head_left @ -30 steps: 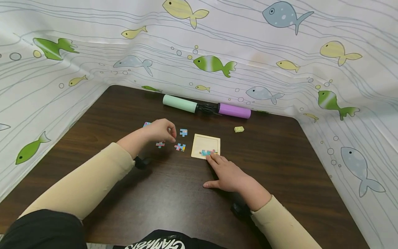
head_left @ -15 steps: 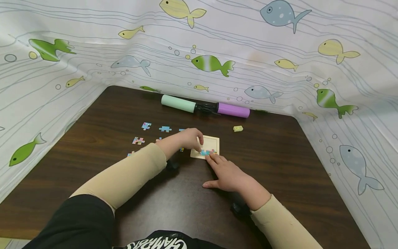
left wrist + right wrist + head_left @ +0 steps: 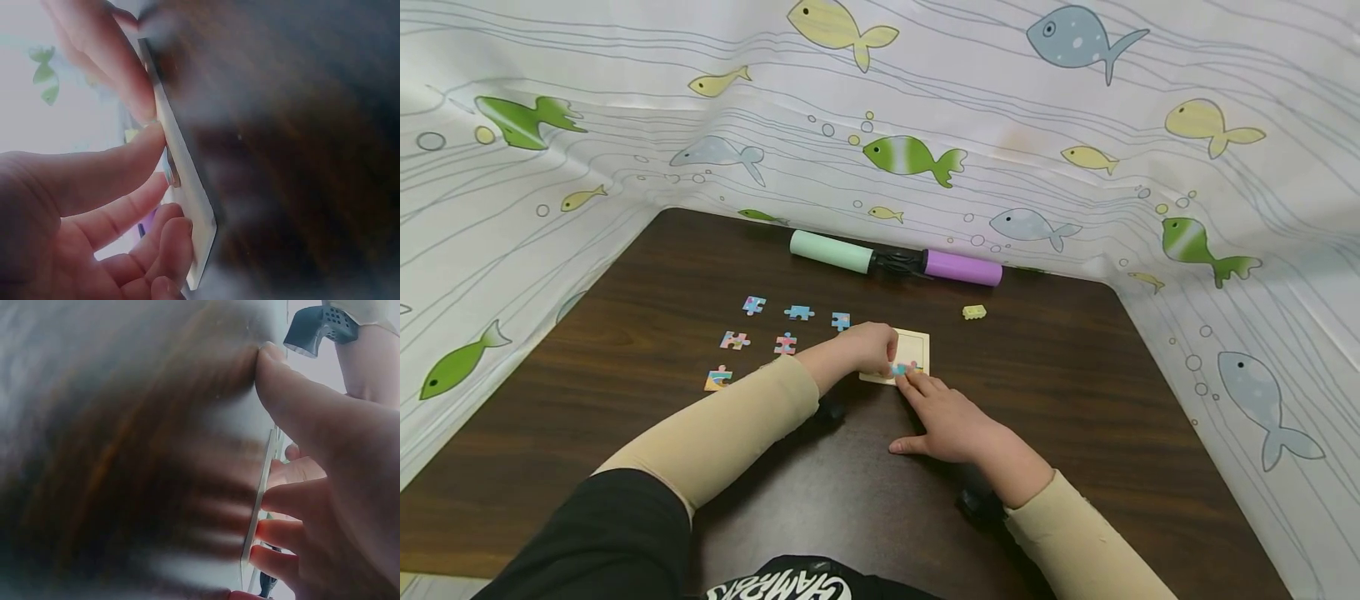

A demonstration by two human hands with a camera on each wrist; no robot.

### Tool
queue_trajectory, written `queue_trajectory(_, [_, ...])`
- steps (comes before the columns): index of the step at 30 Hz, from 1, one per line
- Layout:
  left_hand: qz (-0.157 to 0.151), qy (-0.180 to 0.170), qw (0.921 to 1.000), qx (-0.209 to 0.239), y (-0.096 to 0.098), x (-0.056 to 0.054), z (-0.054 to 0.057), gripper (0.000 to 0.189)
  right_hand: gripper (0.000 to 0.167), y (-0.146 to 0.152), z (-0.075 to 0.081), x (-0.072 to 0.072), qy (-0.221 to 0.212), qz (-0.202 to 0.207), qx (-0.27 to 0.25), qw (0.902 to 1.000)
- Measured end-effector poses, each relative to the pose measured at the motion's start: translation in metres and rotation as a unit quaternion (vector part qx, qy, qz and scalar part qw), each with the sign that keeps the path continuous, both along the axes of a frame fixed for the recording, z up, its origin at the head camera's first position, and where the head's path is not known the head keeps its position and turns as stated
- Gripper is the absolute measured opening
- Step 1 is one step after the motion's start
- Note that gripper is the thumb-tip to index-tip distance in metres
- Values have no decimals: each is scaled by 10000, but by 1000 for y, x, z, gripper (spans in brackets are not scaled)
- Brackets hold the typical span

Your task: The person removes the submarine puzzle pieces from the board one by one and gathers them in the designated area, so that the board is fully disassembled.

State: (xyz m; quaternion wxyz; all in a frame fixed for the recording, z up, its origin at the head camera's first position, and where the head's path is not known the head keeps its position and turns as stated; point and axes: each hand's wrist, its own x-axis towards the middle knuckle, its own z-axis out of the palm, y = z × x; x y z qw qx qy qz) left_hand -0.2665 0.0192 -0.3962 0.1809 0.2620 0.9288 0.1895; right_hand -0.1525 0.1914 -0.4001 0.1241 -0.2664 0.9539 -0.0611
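Observation:
In the head view, a square wooden puzzle tray [image 3: 913, 343] lies mid-table with joined jigsaw pieces [image 3: 904, 368] along its near side. My left hand [image 3: 867, 346] reaches over the tray's left part, fingers curled. In the left wrist view, its thumb and index fingertip pinch a jigsaw piece [image 3: 173, 170] low on the tray [image 3: 194, 215]; the hand hides most of it from the head view. My right hand [image 3: 951, 421] lies with fingers extended. Its fingertips rest on the tray's near edge, thumb on the table, and the right wrist view shows them along the tray [image 3: 257, 509].
Left of the tray, several loose jigsaw pieces [image 3: 786, 343] lie on the dark wooden table [image 3: 1045, 375]. A small yellow toy block [image 3: 973, 312] sits beyond the tray to the right. Green [image 3: 831, 251] and purple [image 3: 963, 267] cylinders lie near the back, under a fish-print curtain [image 3: 970, 100].
My left hand has moved right from the loose pieces to the tray, then lower onto its left part. The right hand has stayed at the tray's near edge.

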Motion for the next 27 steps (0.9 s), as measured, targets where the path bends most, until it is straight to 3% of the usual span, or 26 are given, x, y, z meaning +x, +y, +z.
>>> queue_trajectory(7, [-19,26,10000,18,-1,1,0,17,95,7,2,1,-311,-118,-237,9992])
queue_trajectory(19, [-24,42,10000,30,1,-3,-4,19,89,21,6,1,-318,-101,-259,9991])
queue_trajectory(27, [-16,142,9998,141,-2,-1,-5,19,87,20,6,0,-498,-315,-240,9980])
